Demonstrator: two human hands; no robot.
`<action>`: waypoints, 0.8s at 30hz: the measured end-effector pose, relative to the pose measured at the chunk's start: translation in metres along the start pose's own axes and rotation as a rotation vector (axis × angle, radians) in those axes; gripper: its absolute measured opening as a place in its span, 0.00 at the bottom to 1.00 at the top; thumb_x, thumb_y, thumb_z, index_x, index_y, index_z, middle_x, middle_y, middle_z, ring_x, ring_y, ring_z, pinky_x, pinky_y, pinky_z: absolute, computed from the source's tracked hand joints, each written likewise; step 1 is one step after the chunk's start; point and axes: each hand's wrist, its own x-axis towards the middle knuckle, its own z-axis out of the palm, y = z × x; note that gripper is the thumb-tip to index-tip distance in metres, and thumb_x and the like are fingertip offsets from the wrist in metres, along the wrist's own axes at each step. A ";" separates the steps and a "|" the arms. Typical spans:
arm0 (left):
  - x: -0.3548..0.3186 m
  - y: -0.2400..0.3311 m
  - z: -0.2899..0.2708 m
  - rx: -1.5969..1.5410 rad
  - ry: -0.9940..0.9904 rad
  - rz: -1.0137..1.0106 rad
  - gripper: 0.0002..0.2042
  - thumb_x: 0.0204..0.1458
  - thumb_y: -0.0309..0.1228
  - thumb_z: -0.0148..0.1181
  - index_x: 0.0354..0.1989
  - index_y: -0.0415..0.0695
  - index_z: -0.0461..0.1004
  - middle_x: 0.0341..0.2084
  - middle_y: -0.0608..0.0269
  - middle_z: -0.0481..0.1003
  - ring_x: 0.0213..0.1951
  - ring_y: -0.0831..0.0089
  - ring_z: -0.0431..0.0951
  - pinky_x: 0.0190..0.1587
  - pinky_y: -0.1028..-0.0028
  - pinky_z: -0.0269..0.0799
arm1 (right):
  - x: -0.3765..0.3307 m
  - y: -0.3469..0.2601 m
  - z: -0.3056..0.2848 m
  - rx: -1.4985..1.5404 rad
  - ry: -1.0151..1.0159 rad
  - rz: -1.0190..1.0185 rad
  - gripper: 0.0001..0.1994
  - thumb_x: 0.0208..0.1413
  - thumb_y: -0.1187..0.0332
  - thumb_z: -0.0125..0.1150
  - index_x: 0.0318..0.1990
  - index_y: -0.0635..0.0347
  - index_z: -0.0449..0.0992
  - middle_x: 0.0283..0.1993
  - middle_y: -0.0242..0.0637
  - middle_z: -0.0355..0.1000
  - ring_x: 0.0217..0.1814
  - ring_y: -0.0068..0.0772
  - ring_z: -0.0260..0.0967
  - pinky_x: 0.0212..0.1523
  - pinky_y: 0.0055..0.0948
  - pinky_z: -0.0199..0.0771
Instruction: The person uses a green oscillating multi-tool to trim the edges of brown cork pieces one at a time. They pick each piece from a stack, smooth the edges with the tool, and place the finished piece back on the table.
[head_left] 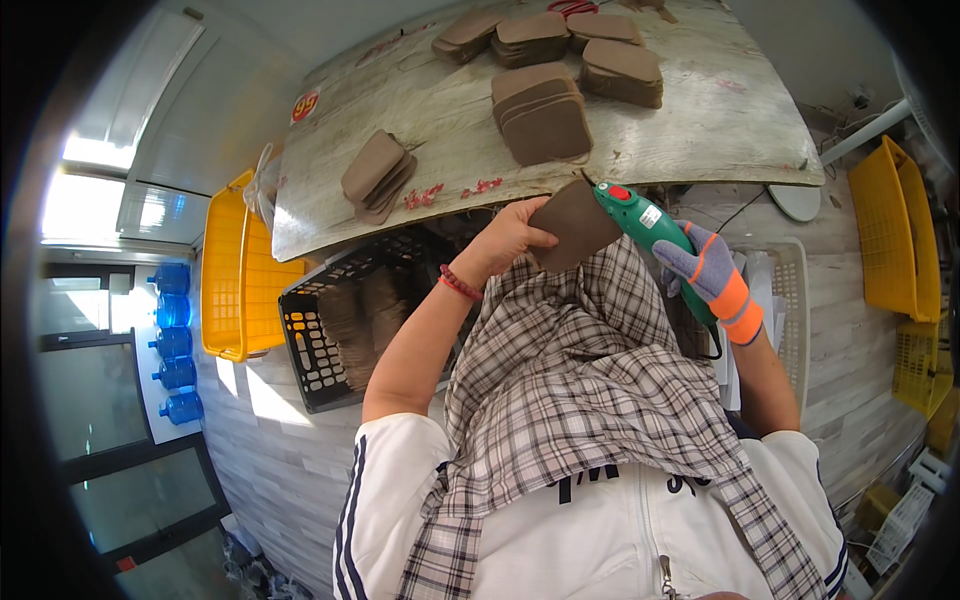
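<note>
The bare left hand pinches a dark-brown, rounded-corner, fabric-like panel between thumb and fingers, in front of the body. The right hand, in a grey knit glove with an orange cuff, is wrapped around a green handheld power tool with a red button; its narrow tip meets the panel's far right corner, or sits just beside it (too small to tell).

This one panel looks to be midway through its handling. Beyond the hands, thick stacks of brown panels stand on the pale, wood-patterned table, with a smaller fanned pile of brown panels beyond and left of the left hand. More fill a black plastic crate left of it. Which are finished and which remain, I cannot tell.
</note>
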 end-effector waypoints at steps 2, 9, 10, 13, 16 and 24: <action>-0.002 0.005 -0.006 0.046 0.026 -0.040 0.22 0.41 0.14 0.56 0.49 0.38 0.69 0.38 0.65 0.74 0.40 0.76 0.73 0.44 0.76 0.69 | 0.000 0.000 0.000 0.001 -0.010 0.002 0.19 0.51 0.62 0.64 0.46 0.65 0.71 0.23 0.27 0.67 0.20 0.14 0.63 0.20 0.16 0.64; -0.008 0.009 -0.028 0.253 0.325 0.217 0.12 0.43 0.19 0.61 0.37 0.41 0.70 0.30 0.69 0.74 0.32 0.81 0.72 0.36 0.80 0.68 | -0.001 0.004 -0.003 0.018 -0.055 0.015 0.19 0.51 0.59 0.64 0.43 0.65 0.71 0.23 0.28 0.67 0.19 0.15 0.63 0.20 0.17 0.64; -0.008 0.009 -0.026 0.087 0.353 0.289 0.09 0.43 0.20 0.64 0.32 0.40 0.71 0.25 0.67 0.74 0.28 0.80 0.72 0.34 0.79 0.69 | 0.000 0.006 -0.003 0.015 -0.063 0.011 0.19 0.51 0.59 0.64 0.43 0.65 0.71 0.23 0.28 0.67 0.19 0.15 0.63 0.20 0.17 0.64; -0.008 0.007 -0.031 -0.111 0.367 0.312 0.08 0.43 0.21 0.65 0.31 0.40 0.73 0.26 0.65 0.76 0.29 0.80 0.74 0.34 0.79 0.70 | 0.000 0.005 -0.002 0.023 -0.107 0.011 0.19 0.51 0.58 0.64 0.42 0.65 0.71 0.22 0.28 0.67 0.18 0.16 0.63 0.19 0.18 0.64; -0.009 0.008 -0.032 -0.235 0.350 0.305 0.07 0.43 0.22 0.65 0.31 0.39 0.74 0.27 0.64 0.77 0.29 0.79 0.75 0.34 0.79 0.71 | 0.000 0.004 0.002 0.008 -0.126 0.003 0.19 0.51 0.58 0.64 0.42 0.65 0.71 0.21 0.29 0.67 0.17 0.16 0.64 0.19 0.18 0.65; -0.010 0.010 -0.029 -0.066 0.307 0.270 0.07 0.44 0.21 0.64 0.33 0.37 0.75 0.27 0.64 0.77 0.29 0.79 0.76 0.35 0.79 0.72 | 0.000 0.001 0.010 -0.080 -0.118 0.031 0.18 0.51 0.60 0.63 0.42 0.65 0.71 0.21 0.29 0.68 0.17 0.16 0.64 0.18 0.18 0.65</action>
